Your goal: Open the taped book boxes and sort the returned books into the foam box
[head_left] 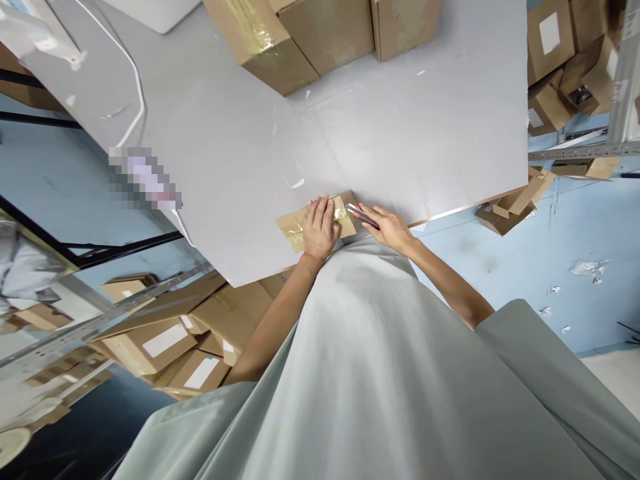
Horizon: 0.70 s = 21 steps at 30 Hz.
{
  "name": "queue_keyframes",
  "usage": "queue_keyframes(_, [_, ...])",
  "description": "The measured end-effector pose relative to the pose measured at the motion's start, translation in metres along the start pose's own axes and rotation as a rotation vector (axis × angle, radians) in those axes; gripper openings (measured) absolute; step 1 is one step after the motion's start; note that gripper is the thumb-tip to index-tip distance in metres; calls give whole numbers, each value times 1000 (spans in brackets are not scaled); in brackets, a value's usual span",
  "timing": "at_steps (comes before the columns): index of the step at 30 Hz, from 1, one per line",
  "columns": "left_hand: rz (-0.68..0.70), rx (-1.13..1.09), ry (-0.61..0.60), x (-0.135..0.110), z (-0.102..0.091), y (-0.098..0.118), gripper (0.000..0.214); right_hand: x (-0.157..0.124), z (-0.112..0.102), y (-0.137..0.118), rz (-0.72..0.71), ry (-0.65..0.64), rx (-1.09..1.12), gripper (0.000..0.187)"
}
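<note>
A small cardboard box (291, 225) with shiny tape across its top lies at the near edge of the grey table (380, 147). My left hand (320, 228) is over the middle of this box, gripping it with the fingers bent across its top and the thumb toward the right. In my right hand (391, 228) is a black and red utility knife (364, 216), with the fingers closed around its handle. Its blade points left, close to the taped right end of the box. Whether the blade touches the tape, I cannot tell.
Larger taped cardboard boxes (325, 37) stand at the table's far side. A white cable (137, 80) runs along the left, by a blurred-out item (146, 179). Below the left edge are more boxes (165, 343); others (550, 40) sit on shelving at right. Scraps lie on the blue floor (500, 267).
</note>
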<state>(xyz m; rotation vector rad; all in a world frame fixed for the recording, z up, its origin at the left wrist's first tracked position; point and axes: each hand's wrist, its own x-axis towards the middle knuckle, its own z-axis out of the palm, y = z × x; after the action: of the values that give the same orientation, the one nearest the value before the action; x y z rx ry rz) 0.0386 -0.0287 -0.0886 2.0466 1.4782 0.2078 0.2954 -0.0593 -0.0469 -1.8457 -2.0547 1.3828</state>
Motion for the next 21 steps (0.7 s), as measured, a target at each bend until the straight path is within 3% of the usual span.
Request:
queue_keyframes(10, [18,32,-12,-4,3,-5,60,-36,1,8,-55,-132,-56,59])
queue_keyframes(13, [14,26,-20,-1,-1,-1,60,-45,7,11,-47,-105,5,58])
queue_keyframes(17, [18,14,-40,8,-14,10,62,-50,19,16,98,51,209,52])
queue_keyframes(21, [-94,4,0,19,-36,18,64,-38,30,13,226,64,389,40])
